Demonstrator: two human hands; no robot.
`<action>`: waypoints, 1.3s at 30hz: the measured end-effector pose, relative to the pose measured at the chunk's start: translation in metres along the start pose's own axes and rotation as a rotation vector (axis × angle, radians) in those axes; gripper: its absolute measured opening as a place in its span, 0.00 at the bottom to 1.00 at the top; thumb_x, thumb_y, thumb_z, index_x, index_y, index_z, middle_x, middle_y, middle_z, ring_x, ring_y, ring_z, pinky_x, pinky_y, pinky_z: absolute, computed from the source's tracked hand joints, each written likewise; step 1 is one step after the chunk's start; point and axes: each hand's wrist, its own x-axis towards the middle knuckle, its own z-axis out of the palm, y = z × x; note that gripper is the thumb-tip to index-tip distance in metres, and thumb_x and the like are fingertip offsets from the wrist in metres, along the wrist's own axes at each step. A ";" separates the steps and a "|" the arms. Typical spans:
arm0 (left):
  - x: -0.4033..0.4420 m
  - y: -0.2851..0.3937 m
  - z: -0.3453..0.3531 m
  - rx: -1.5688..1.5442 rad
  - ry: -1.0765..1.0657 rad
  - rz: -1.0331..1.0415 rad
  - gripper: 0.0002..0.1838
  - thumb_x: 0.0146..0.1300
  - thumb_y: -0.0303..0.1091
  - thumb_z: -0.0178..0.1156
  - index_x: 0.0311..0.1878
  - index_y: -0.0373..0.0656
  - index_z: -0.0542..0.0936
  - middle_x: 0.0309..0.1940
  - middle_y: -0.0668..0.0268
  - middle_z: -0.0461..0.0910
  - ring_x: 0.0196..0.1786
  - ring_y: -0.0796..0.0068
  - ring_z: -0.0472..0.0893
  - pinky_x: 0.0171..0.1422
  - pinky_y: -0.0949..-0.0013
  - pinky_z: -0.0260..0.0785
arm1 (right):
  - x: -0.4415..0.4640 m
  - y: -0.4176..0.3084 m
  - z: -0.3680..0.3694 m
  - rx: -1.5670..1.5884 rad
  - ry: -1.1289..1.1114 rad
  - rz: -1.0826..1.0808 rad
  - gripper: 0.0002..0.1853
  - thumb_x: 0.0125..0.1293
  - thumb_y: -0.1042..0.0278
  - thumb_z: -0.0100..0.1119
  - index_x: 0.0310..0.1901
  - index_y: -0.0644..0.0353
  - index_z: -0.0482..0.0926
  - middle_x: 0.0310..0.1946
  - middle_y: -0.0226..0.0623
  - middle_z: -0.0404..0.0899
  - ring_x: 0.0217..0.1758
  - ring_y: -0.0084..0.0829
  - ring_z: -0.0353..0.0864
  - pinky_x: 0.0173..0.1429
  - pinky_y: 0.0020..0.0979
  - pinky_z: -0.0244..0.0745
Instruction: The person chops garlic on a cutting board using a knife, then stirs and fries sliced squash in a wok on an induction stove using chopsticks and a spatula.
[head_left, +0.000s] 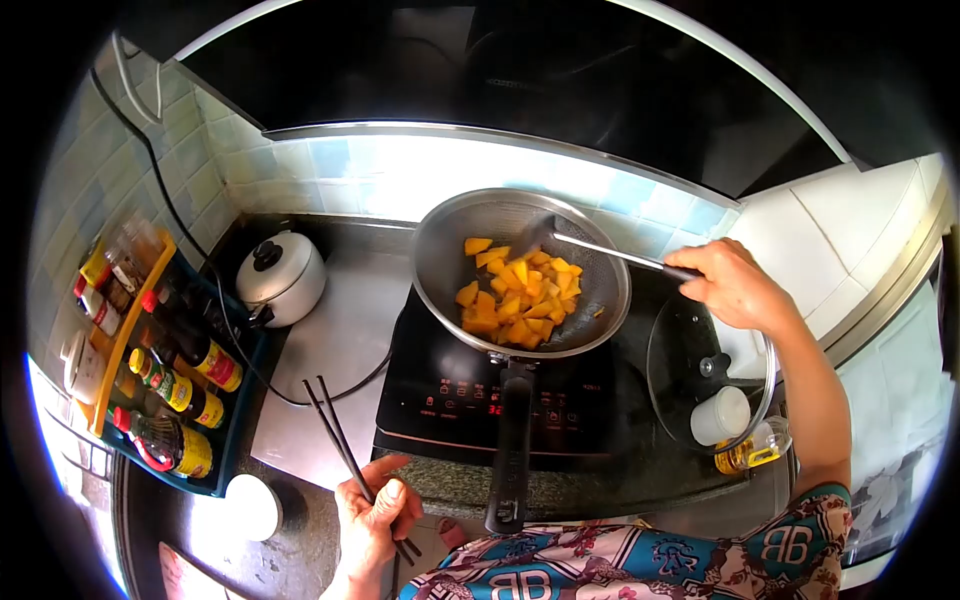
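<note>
My right hand (738, 284) grips the dark handle of a metal spatula (610, 250), whose blade rests in the wok at its far side. Chunks of orange pumpkin (525, 300) lie heaped in the middle of this long-handled wok (440, 255), which stands on a black induction cooktop (450, 405) with lit red digits. In my left hand (378, 510) a pair of dark chopsticks (335, 430) is held between thumb and fingers, tips pointing up and away. The wok's black handle (513, 450) points toward me, untouched by either hand.
A glass lid (668, 350) lies right of the cooktop, near a white-capped container (720, 415) and an oil bottle (750, 450). A lidded pot (282, 280) stands back left. Sauce bottles (180, 390) fill a rack at left. A black cord (160, 180) crosses the counter. The range hood (520, 80) hangs above.
</note>
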 end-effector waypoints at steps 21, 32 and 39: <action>0.008 -0.005 0.027 -0.072 -0.067 -0.057 0.28 0.56 0.47 0.63 0.49 0.30 0.72 0.17 0.60 0.75 0.11 0.82 0.63 0.15 0.79 0.51 | 0.019 0.047 0.062 0.376 -0.054 0.104 0.15 0.58 0.76 0.53 0.47 0.70 0.73 0.21 0.36 0.72 0.17 0.22 0.67 0.24 0.27 0.66; -0.008 0.005 0.036 -0.017 0.077 -0.171 0.25 0.67 0.48 0.46 0.46 0.29 0.72 0.17 0.64 0.73 0.11 0.82 0.64 0.15 0.78 0.54 | 0.012 0.050 0.102 0.716 -0.047 0.267 0.16 0.55 0.79 0.50 0.47 0.69 0.73 0.29 0.31 0.75 0.30 0.20 0.70 0.33 0.24 0.67; -0.022 -0.024 -0.002 -0.427 0.119 -0.212 0.26 0.67 0.53 0.45 0.44 0.33 0.72 0.18 0.62 0.73 0.11 0.81 0.64 0.14 0.78 0.53 | -0.022 0.073 0.120 -0.193 0.431 -0.269 0.16 0.61 0.79 0.50 0.52 0.67 0.70 0.48 0.51 0.73 0.52 0.43 0.73 0.54 0.36 0.67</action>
